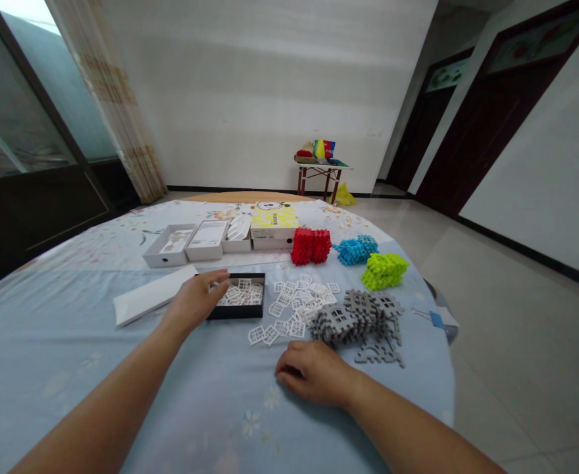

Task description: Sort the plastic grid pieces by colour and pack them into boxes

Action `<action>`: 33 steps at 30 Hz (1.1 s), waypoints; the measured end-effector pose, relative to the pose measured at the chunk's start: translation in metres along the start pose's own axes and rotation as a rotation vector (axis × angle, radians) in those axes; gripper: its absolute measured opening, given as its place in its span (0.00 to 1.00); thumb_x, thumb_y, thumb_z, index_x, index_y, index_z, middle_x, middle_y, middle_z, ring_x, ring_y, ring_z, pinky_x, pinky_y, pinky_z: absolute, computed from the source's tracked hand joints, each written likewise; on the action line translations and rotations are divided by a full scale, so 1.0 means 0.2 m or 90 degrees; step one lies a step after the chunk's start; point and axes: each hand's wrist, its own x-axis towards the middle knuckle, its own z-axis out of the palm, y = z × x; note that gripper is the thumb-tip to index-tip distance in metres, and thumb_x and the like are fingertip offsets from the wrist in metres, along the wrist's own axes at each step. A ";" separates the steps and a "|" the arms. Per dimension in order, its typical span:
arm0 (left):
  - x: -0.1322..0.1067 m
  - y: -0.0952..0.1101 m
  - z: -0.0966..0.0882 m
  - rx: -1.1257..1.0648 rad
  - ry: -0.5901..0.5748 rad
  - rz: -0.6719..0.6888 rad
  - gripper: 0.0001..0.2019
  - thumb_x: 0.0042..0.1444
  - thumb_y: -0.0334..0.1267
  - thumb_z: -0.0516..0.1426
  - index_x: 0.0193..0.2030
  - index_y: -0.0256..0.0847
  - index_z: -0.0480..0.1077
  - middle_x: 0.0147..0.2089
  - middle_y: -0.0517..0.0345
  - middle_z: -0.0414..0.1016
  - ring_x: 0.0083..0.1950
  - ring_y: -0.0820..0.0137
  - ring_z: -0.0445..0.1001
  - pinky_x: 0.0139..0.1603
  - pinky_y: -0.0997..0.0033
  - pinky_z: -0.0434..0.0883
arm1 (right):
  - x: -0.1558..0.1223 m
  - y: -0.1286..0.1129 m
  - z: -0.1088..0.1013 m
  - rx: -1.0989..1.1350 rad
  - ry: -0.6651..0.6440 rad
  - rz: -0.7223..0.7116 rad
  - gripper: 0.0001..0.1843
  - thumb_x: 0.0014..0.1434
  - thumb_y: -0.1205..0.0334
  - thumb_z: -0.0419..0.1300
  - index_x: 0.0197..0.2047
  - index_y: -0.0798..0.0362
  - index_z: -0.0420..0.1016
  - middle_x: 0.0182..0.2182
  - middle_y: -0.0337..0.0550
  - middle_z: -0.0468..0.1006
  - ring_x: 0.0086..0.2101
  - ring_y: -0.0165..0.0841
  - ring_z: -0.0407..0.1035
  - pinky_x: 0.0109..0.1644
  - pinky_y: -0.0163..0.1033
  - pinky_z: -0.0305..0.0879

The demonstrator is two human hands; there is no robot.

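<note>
My left hand (198, 299) reaches over the left end of a black-edged box (260, 311), with its fingers stretched out. Inside the box lie white window-frame pieces (245, 296), partly covered by that hand. More white window pieces (297, 303) are strewn on the cloth to the right of the box. My right hand (316, 372) rests on the cloth in front of them, its fingers curled in with nothing visible between them. Just beyond it is a heap of grey interlocking plates (353, 316), some with window openings.
Behind stand red blocks (311, 246), blue blocks (356, 249), lime-green blocks (385, 270), a yellow-and-white box (274, 224) and several open white boxes (205, 240). A long white lid (151, 296) lies at left. A blue clip (436, 320) sits near the table's right edge.
</note>
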 end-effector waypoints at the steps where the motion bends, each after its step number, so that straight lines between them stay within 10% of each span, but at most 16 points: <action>1: -0.02 -0.01 0.02 -0.006 0.000 0.029 0.21 0.53 0.50 0.51 0.46 0.41 0.75 0.51 0.53 0.76 0.52 0.61 0.72 0.56 0.64 0.65 | 0.00 0.00 0.00 -0.004 0.000 -0.002 0.10 0.58 0.61 0.54 0.39 0.51 0.75 0.33 0.41 0.76 0.34 0.30 0.70 0.38 0.32 0.61; 7: -0.13 -0.05 0.14 -0.010 -0.066 0.208 0.16 0.49 0.49 0.58 0.40 0.43 0.75 0.42 0.54 0.78 0.47 0.61 0.73 0.52 0.61 0.67 | 0.02 -0.01 0.02 -0.057 -0.004 -0.015 0.11 0.60 0.60 0.52 0.40 0.50 0.74 0.33 0.41 0.76 0.34 0.30 0.70 0.36 0.32 0.59; 21: -0.10 0.11 0.25 0.073 0.096 0.228 0.13 0.58 0.44 0.52 0.45 0.42 0.71 0.44 0.51 0.72 0.50 0.60 0.68 0.53 0.58 0.63 | 0.17 -0.09 0.02 -0.145 -0.061 -0.102 0.12 0.60 0.57 0.50 0.39 0.51 0.74 0.32 0.40 0.77 0.31 0.31 0.69 0.28 0.35 0.53; 27: -0.26 0.20 0.26 0.091 -0.162 0.187 0.23 0.57 0.53 0.49 0.55 0.45 0.65 0.49 0.51 0.69 0.45 0.63 0.72 0.44 0.66 0.68 | 0.13 -0.05 0.04 -0.108 -0.055 -0.117 0.11 0.58 0.58 0.53 0.37 0.51 0.74 0.32 0.40 0.75 0.32 0.30 0.68 0.30 0.34 0.55; 33: -0.22 0.30 0.34 0.175 -0.265 0.168 0.32 0.49 0.53 0.57 0.59 0.41 0.61 0.51 0.46 0.67 0.49 0.58 0.71 0.48 0.63 0.68 | 0.12 -0.07 0.02 -0.111 -0.061 -0.116 0.11 0.57 0.56 0.54 0.38 0.52 0.74 0.32 0.42 0.75 0.32 0.31 0.67 0.32 0.35 0.56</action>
